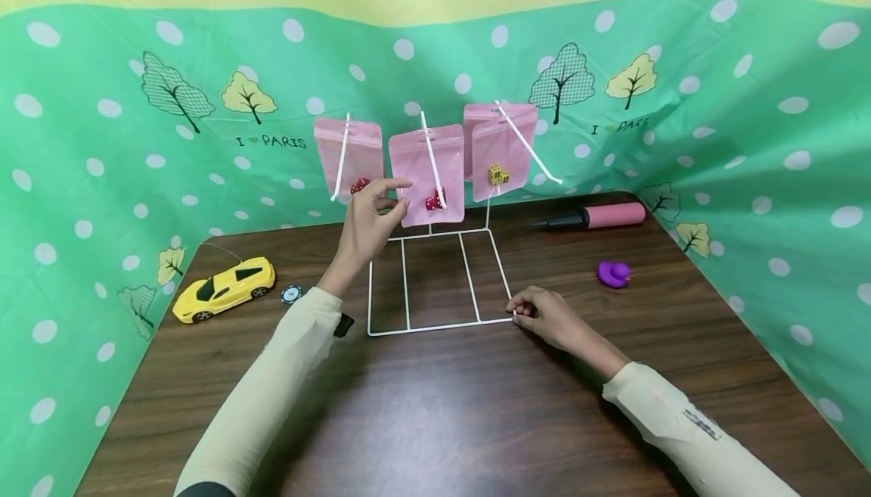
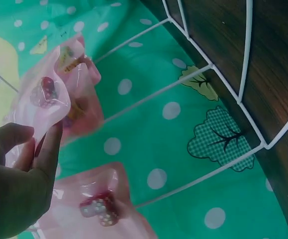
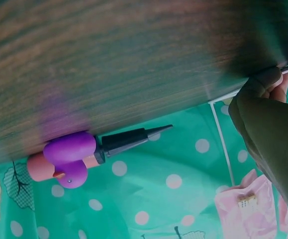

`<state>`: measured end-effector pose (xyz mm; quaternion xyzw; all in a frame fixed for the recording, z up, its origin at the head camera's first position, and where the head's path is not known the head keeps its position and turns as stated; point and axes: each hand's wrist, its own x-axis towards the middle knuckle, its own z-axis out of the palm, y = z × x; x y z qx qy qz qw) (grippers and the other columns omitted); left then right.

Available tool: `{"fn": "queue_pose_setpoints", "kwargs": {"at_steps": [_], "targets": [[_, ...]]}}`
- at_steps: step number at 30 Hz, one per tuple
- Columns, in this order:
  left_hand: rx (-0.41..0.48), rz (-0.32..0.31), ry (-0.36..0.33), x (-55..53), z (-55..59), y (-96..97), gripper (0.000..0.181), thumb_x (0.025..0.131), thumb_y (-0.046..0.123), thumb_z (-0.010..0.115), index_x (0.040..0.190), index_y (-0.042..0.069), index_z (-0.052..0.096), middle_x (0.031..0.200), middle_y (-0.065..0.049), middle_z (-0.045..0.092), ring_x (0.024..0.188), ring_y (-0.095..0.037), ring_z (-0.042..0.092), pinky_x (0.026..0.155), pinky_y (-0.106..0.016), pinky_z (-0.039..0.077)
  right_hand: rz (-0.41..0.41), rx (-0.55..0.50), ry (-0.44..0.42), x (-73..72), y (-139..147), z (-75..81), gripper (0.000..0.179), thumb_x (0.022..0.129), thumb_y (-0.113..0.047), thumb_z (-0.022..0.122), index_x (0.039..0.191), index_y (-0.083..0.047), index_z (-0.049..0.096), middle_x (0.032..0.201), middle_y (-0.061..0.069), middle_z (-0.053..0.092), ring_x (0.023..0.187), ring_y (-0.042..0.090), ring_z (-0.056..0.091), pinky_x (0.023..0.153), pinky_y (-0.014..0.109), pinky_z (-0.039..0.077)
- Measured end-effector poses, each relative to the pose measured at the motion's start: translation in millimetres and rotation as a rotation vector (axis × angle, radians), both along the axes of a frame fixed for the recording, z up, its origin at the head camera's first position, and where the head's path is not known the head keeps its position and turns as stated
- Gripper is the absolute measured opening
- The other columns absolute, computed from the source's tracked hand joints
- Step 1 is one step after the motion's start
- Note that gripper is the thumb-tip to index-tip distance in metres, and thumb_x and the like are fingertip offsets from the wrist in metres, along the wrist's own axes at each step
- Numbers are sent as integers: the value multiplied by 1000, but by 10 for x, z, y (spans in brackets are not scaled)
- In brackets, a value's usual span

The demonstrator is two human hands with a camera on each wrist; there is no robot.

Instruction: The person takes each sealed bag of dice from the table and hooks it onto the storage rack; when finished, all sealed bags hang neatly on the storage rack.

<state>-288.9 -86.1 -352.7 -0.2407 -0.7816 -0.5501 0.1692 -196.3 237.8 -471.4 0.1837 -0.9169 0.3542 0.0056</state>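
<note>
A white wire rack (image 1: 406, 285) stands on the wooden table, with pink zip bags hanging from its three prongs. My left hand (image 1: 367, 218) pinches the left edge of the middle bag (image 1: 408, 156), which has red dice (image 1: 432, 200) inside; the left wrist view shows thumb and fingers on that bag (image 2: 59, 107). Beside it hangs the left bag (image 1: 330, 150), also with red dice (image 2: 100, 208). On the right prong are two bags, the front one (image 1: 500, 145) with yellow dice (image 1: 498, 175). At the base's front right corner, my right hand (image 1: 550, 318) pinches the wire.
A yellow toy car (image 1: 224, 289) and a blue poker chip (image 1: 291, 294) lie on the left. To the right are a purple rubber duck (image 1: 614, 274) and a pink hand pump (image 1: 612, 215) with a black nozzle. A green dotted cloth (image 1: 272, 187) hangs behind the table (image 1: 435, 406).
</note>
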Motion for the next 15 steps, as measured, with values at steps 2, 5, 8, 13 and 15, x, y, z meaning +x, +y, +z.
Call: {"fn": "queue_pose_setpoints", "kwargs": {"at_steps": [2,5,8,13,15], "targets": [[14,-7,-17,-41,-5,-6,28,100,-2,71,128,-4,73,133,-20,70,102,-38,77,77,-19,58,4,-3,-1,0,-6,2,10,93,5,78,101,-1,77,90,0,66,85,14,60,76,29,52],[17,-12,-19,-74,-29,-22,28,100,-1,72,128,-4,73,132,-20,70,104,-38,76,81,-23,61,8,-6,4,-6,-10,1,10,93,5,78,101,-1,76,90,0,66,85,14,60,76,29,52],[-10,-7,1,-68,-78,-52,26,100,-1,71,125,-5,73,130,-23,67,107,-39,74,90,-36,63,9,-13,14,-9,-2,-8,11,92,6,78,100,0,76,90,1,67,84,15,60,75,29,53],[-126,66,15,25,-224,-225,25,101,0,70,125,-4,73,135,-24,63,111,-42,73,92,-50,63,0,0,-1,-28,40,28,7,100,-3,74,104,0,78,96,7,74,92,25,69,82,39,57],[-186,105,14,77,-289,-337,24,103,2,69,126,-3,73,135,-23,65,111,-40,73,92,-51,63,-35,-26,-7,-37,86,104,14,106,-7,67,108,2,77,102,12,77,98,30,71,86,43,58]]}}
